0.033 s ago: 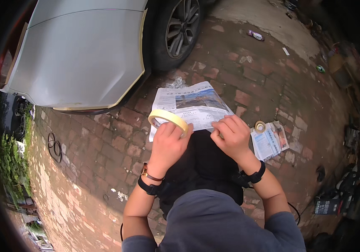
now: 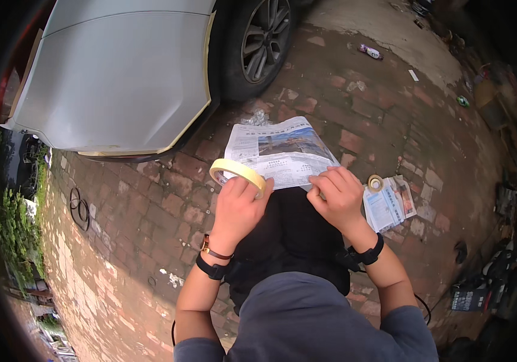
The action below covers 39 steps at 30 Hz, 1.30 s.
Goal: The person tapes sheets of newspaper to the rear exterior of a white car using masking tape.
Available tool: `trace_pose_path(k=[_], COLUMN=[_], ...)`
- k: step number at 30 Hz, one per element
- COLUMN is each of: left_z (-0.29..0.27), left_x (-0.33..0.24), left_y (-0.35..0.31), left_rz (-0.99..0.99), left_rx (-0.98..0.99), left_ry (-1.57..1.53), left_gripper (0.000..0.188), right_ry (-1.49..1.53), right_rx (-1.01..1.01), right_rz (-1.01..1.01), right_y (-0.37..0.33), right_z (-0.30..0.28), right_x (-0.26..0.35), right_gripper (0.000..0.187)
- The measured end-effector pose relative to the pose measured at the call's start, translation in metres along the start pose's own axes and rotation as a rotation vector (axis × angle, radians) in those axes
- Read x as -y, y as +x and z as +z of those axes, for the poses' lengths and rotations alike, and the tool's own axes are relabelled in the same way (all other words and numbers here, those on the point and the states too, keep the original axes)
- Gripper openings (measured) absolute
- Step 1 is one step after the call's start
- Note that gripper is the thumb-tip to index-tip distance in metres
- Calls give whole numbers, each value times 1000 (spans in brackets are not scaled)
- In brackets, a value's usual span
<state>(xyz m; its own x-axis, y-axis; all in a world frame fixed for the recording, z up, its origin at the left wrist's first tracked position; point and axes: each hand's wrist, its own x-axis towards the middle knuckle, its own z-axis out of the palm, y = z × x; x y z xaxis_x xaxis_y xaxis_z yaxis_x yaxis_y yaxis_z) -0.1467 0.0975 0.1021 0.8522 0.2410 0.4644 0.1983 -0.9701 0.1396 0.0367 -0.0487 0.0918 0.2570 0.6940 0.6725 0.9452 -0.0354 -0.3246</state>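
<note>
Well left of the left hand's [image 2: 233,208] fingers, thin black loops [image 2: 79,209] lie on the brick ground [image 2: 125,223]. Ahead of those fingers and to their left stands a silver car body [image 2: 125,78]. A pale yellow tape roll [image 2: 224,165] sits tilted around the left fingers, which curl into it and grasp it, tips hidden. Between and beyond both hands' fingers spreads a newspaper sheet [image 2: 282,164]; the right hand's [image 2: 341,202] fingers pinch its near right edge. Just right of them, a smaller tape roll [image 2: 371,179] rests on folded newspapers [image 2: 385,207].
</note>
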Motion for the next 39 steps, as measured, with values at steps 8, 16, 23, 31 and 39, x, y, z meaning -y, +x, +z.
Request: trace_pose_path(k=[8, 16, 23, 31, 39], left_z=[-19, 14, -17, -111, -143], left_x=[42, 11, 19, 14, 6], left_y=[-54, -75, -25, 88, 127], left_rz=[-478, -836, -494, -359, -184], left_rx=[-145, -291, -263, 153, 220], left_ry=[-55, -1047, -828, -910, -906], left_gripper=[27, 36, 12, 14, 17], right_ry=[34, 92, 484, 877, 627], right_rx=[29, 49, 369, 721, 613], right_rz=[48, 37, 32, -270, -441], right_y=[-15, -16, 53, 188, 221], right_z=[-6, -4, -36, -45, -88], right_x=[1, 9, 18, 6, 0], right_gripper=[18, 17, 45, 35, 15])
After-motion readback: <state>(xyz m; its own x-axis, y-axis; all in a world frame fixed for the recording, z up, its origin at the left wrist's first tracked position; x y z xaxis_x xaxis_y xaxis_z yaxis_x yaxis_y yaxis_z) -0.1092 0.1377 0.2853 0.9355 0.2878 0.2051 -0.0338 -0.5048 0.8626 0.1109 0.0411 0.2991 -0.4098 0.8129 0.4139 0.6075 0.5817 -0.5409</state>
